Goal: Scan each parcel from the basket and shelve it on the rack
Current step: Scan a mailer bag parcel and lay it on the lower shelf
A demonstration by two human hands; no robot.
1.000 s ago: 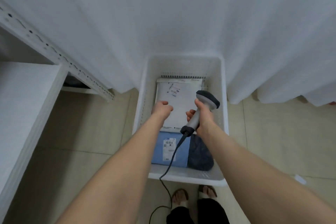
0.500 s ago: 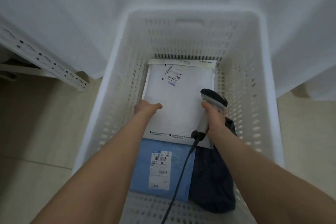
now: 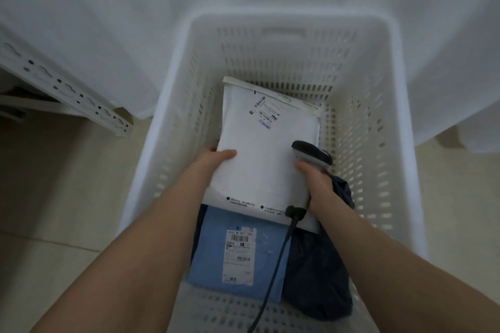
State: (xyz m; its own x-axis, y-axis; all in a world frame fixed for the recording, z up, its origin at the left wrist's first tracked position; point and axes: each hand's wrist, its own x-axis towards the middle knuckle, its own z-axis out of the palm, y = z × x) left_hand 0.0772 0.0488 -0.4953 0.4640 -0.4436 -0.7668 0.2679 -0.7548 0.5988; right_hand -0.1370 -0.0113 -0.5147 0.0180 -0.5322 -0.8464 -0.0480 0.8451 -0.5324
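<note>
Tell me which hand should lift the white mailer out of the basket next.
Left, probably. The left hand grips the near-left edge of the white mailer, thumb on top, while the right hand is wrapped round the scanner and has no free fingers.

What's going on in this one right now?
A person reaches into a white basket of parcels. The left hand grips the left edge of a white envelope, thumb on top, while the right hand holds a corded scanner over the envelope's right side. The envelope overlaps a blue parcel and a dark parcel nearer the person. It is not yet shelved; part of the rack shows at left.
</note>
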